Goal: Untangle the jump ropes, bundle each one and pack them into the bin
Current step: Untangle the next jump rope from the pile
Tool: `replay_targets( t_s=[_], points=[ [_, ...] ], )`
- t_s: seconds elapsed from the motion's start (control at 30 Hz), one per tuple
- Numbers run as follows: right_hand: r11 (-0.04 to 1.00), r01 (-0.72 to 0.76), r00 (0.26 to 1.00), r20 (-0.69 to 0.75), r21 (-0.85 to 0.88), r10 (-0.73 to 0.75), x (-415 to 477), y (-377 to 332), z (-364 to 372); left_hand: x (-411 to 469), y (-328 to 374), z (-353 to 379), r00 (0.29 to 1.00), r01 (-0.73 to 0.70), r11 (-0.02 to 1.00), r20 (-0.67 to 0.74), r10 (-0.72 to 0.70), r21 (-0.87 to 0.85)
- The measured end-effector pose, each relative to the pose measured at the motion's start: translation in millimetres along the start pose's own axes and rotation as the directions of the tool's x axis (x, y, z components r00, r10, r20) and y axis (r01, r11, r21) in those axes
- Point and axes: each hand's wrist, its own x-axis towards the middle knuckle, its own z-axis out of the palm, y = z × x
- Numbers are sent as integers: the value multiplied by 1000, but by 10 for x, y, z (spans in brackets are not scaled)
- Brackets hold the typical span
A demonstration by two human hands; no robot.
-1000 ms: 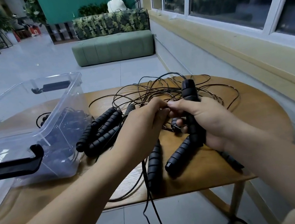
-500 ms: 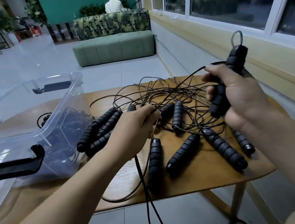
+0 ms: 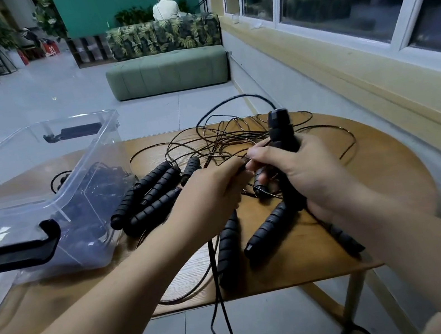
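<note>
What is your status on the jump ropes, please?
Right hand grips one handle upright; left hand pinches a cord. Cords tangled on table, loose handles around. Bin at left, some rope inside.

Both arms reach forward and the 2 hands meet at the middle, fingertip to fingertip. The left forearm [image 3: 93,321] comes in from the lower left, bare, wrist straight. The left hand [image 3: 210,198] shows its back to the camera, its fingers [image 3: 235,165] curled in and pinching a thin cord [image 3: 212,256] at their tips. The right forearm [image 3: 436,261] comes in from the lower right, slightly blurred. The right hand [image 3: 315,176] wraps an upright handle [image 3: 281,132] in its palm, with the index finger stretched toward the left hand's fingertips and the other fingers curled under.
</note>
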Motion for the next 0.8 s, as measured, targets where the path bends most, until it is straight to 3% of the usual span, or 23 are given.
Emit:
replay_targets(
  t_s=[0.23, 0.37, 0.53, 0.7, 0.8],
  points=[
    [973, 178, 966, -213, 149, -144, 83, -298, -363, 12, -203, -25, 995, 90, 995, 47, -92, 44],
    [960, 204, 946, -290, 195, -142, 113, -341, -491, 4, -334, -30, 980, 168, 983, 96, -175, 72],
    [974, 150, 974, -191, 168, -117, 48, -272, -353, 55, -282, -41, 975, 205, 970, 59, -214, 133],
    [995, 62, 998, -12, 82, -61, -11, -114, -123, 36, -53, -69, 991, 118, 987, 57, -124, 107],
    [998, 36, 999, 21, 51, -37, -47, -14, -4, 21, 110, -67, 999, 35, 992, 22, -38, 122]
  ],
)
